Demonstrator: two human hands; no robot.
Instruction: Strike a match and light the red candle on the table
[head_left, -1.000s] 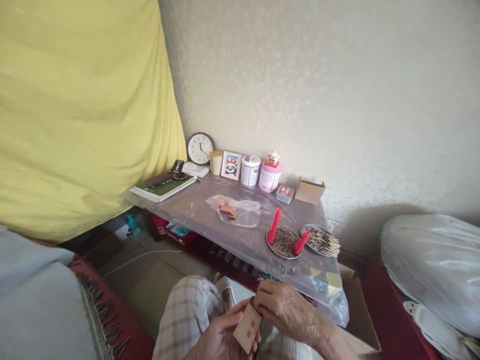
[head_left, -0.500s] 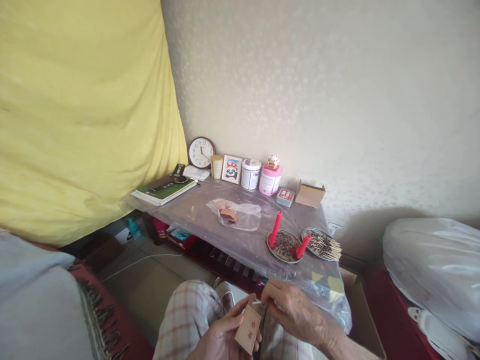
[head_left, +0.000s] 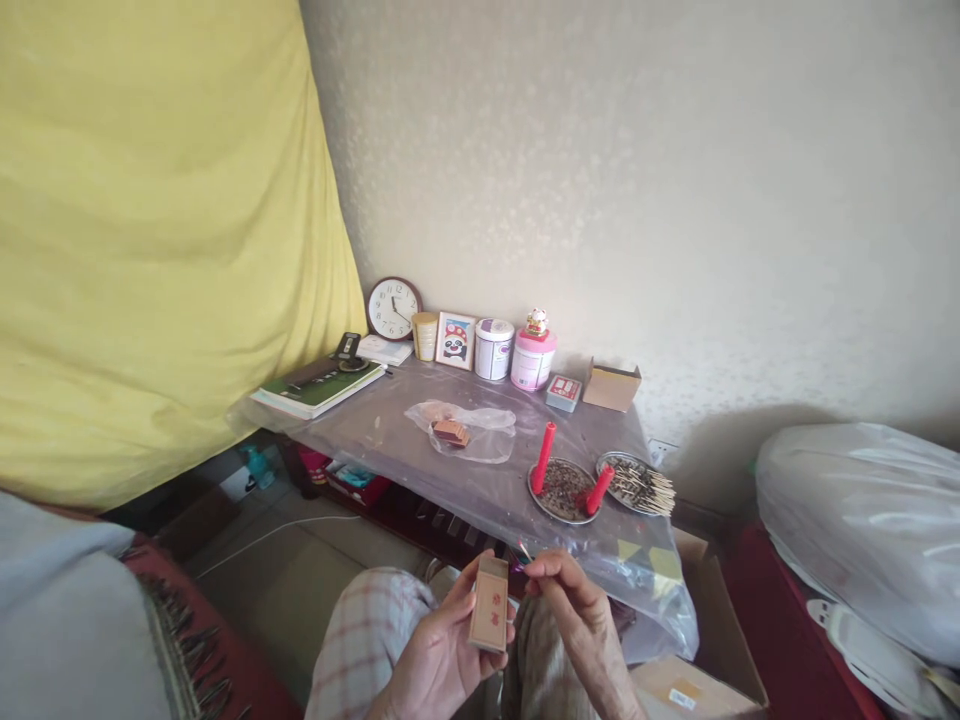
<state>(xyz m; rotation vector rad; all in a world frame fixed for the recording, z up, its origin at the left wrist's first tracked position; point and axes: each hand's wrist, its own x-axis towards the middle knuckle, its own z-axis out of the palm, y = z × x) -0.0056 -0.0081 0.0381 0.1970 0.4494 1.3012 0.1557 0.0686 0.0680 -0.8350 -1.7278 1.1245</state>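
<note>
My left hand (head_left: pixel 442 640) holds a small tan matchbox (head_left: pixel 490 610) with red characters, gripped by its sides above my lap. Its upper end looks darker, as if the inner tray shows there. Just to the right, my right hand (head_left: pixel 574 605) pinches a match (head_left: pixel 526 550) between thumb and fingertips, its reddish tip pointing up and left, apart from the box. Beyond the hands, a tall red candle (head_left: pixel 544 458) stands on a round metal plate (head_left: pixel 564 490). A shorter red candle (head_left: pixel 599 490) leans on the same plate. I see no flame.
A second plate (head_left: pixel 637 483) holds many matchsticks. On the plastic-covered table (head_left: pixel 360 450) lie a clear bag with brown matchboxes (head_left: pixel 451 433), books (head_left: pixel 322 385), a clock (head_left: pixel 394 308), tins (head_left: pixel 494 350) and an open carton (head_left: pixel 612 385). A cardboard box (head_left: pixel 720 610) stands right of the table.
My right hand has drawn back from the end of the matchbox and now holds a match clear of it. The matchbox is raised and more upright. The view has shifted slightly.
</note>
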